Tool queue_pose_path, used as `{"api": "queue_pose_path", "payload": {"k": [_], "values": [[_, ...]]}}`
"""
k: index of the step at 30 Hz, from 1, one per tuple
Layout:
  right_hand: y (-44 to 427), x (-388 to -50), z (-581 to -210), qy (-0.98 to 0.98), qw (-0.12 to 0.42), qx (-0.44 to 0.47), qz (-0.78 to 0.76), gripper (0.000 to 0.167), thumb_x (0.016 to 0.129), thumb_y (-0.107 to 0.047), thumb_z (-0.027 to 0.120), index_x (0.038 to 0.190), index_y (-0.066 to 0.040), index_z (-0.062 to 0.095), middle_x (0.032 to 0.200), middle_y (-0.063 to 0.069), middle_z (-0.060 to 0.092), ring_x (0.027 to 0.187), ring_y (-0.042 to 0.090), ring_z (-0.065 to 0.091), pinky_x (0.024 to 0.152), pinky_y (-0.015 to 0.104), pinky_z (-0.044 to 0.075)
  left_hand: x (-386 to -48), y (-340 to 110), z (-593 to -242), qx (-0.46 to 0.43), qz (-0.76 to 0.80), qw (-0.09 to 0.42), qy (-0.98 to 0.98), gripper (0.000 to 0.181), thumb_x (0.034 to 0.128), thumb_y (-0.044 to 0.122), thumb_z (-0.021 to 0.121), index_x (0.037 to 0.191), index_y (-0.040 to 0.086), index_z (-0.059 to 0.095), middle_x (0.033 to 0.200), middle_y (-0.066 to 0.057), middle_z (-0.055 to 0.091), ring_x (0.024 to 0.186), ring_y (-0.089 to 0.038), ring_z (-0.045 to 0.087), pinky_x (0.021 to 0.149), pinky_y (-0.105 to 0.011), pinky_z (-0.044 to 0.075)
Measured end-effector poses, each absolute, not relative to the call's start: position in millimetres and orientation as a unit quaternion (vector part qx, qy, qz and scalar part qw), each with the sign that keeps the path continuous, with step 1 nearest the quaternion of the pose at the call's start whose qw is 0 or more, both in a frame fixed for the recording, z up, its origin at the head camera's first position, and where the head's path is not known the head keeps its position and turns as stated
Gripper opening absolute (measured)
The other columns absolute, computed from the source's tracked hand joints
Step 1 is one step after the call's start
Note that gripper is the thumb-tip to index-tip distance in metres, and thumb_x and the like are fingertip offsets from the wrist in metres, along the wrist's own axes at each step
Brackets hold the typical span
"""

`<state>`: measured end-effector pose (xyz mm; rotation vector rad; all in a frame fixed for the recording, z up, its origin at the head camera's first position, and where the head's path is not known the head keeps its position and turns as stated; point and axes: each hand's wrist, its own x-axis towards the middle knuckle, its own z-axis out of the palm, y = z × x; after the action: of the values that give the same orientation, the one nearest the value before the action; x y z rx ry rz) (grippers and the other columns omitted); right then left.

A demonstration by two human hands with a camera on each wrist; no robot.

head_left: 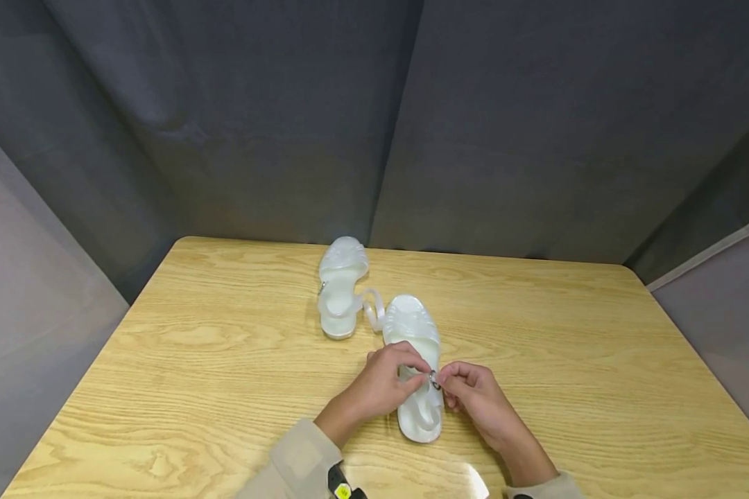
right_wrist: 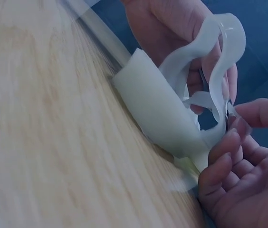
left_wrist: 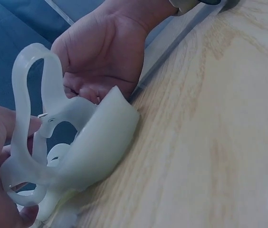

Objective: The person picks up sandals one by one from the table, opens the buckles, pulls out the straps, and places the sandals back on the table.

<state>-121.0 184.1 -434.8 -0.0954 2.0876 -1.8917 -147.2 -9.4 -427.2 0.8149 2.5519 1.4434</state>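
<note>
A translucent white jelly sandal [head_left: 410, 320] lies on the table with its toe pointing away and its heel [left_wrist: 108, 142] toward me. My right hand [head_left: 477, 402] pinches the free strap end beside a small metal buckle [head_left: 434, 379] on the sandal's right side. Over the sandal's middle, my left hand [head_left: 387, 381] holds the strap by the buckle between thumb and fingers. The right wrist view shows the heel strap [right_wrist: 229, 40] standing up in a loop, with the strap tip [right_wrist: 241, 124] between my right thumb and fingers.
A matching sandal [head_left: 339, 294] lies farther back and to the left, its loose strap [head_left: 374, 310] curling toward the first sandal. Wood-grain table [head_left: 225, 360] surrounds both. Dark grey curtains [head_left: 287, 138] hang behind the table's far edge.
</note>
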Motion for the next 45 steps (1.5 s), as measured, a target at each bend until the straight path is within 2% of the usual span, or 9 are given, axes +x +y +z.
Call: {"api": "queue_pose_path", "payload": {"k": [11, 22, 45], "values": [[199.7, -123.0, -439.1, 0.713, 0.206, -0.072, -0.666, 0.022, 0.095, -0.019, 0.055, 0.093, 0.004, 0.053, 0.076, 0.0, 0.052, 0.065, 0.01, 0.051, 0.058, 0.021, 0.045, -147.6, -9.6, -426.7, 0.263, 0.472, 0.055, 0.84, 0.01, 0.0851, 0.014, 0.069, 0.093, 0.016, 0.074, 0.09, 0.01, 0.064, 0.093, -0.006, 0.056, 0.09, -0.038, 0.031], [195.1, -122.7, -439.6, 0.702, 0.195, -0.062, -0.682, 0.015, 0.094, -0.015, 0.055, 0.091, -0.001, 0.055, 0.072, -0.001, 0.052, 0.063, 0.009, 0.049, 0.057, 0.02, 0.044, -147.2, -10.1, -426.8, 0.26, 0.475, 0.056, 0.839, 0.009, 0.0865, 0.017, 0.068, 0.093, 0.017, 0.073, 0.09, 0.013, 0.063, 0.092, -0.002, 0.055, 0.092, -0.039, 0.032], [188.0, -121.9, -438.9, 0.706, 0.166, -0.055, -0.686, 0.017, 0.095, -0.018, 0.055, 0.089, -0.002, 0.056, 0.072, -0.002, 0.051, 0.063, 0.008, 0.046, 0.057, 0.019, 0.041, -146.3, -7.7, -427.5, 0.262, 0.475, 0.048, 0.839, 0.008, 0.0858, 0.016, 0.068, 0.093, 0.016, 0.072, 0.089, 0.012, 0.062, 0.091, -0.002, 0.056, 0.088, -0.036, 0.032]]}}
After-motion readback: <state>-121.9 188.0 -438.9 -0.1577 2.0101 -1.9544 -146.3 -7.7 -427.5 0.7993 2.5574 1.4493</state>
